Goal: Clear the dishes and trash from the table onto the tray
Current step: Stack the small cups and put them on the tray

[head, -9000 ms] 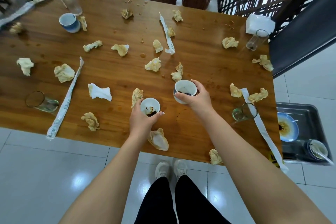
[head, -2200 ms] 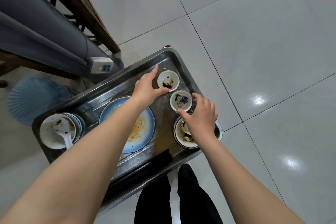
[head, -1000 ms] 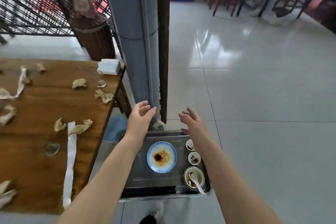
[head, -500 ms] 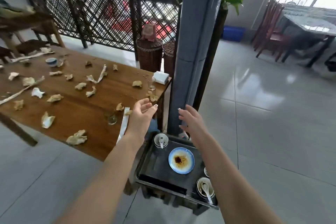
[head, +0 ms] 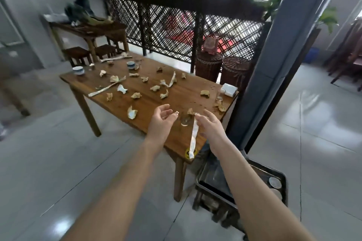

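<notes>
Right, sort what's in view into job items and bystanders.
Job: crumpled tan tissue wads; long white paper wrappers; clear glass tumblers; blue-and-white ceramic cups; dark metal tray; brown wooden table.
Bystanders: round wicker baskets; white napkin pack; dark lattice screen; low wooden stools.

Single head view: we look forward, down from standing height; table corner near; facing lattice screen.
</notes>
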`<act>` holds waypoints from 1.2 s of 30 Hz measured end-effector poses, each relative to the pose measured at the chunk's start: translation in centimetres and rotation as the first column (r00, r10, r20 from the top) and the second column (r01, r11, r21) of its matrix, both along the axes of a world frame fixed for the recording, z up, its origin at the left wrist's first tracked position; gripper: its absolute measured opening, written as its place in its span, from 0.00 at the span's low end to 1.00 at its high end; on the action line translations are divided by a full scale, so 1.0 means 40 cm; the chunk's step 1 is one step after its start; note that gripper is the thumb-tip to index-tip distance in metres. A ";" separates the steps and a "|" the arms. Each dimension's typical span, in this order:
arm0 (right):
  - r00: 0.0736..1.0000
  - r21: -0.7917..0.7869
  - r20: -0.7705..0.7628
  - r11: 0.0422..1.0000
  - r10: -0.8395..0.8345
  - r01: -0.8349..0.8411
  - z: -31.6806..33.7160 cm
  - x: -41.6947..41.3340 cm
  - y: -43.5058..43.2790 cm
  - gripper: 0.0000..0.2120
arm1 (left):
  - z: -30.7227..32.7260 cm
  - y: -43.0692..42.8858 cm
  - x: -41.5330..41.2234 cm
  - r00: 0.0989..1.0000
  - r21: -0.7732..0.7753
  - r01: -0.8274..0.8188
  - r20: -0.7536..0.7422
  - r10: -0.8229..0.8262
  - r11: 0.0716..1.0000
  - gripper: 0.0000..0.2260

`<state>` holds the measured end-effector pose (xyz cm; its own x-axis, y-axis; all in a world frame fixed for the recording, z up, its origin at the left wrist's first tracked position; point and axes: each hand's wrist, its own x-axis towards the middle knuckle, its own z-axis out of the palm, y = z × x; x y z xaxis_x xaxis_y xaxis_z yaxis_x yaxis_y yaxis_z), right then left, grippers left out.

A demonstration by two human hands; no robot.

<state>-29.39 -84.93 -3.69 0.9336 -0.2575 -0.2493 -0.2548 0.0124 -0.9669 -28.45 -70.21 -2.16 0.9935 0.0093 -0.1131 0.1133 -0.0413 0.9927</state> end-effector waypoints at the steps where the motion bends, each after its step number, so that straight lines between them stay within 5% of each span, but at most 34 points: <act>1: 1.000 0.007 -0.007 1.000 0.010 -0.010 -0.001 0.001 0.037 0.28 | 0.001 0.039 -0.005 1.000 -0.008 -0.016 -0.003 0.016 1.000 0.13; 17: 0.969 -0.013 -0.010 0.969 0.245 -0.245 0.008 0.119 0.509 0.27 | -0.002 0.505 0.034 0.959 0.004 -0.279 -0.057 0.278 0.960 0.11; 36: 0.885 0.029 -0.084 0.889 0.458 -0.458 0.044 0.677 0.888 0.24 | 0.004 0.843 0.500 0.849 0.015 -0.523 -0.075 0.523 0.852 0.09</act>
<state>-2.29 -49.40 -1.91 0.9219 0.1959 -0.3344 -0.3162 -0.1186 -0.9413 -8.43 -36.47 -2.00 0.8305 0.5245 -0.1875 0.1895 0.0503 0.9806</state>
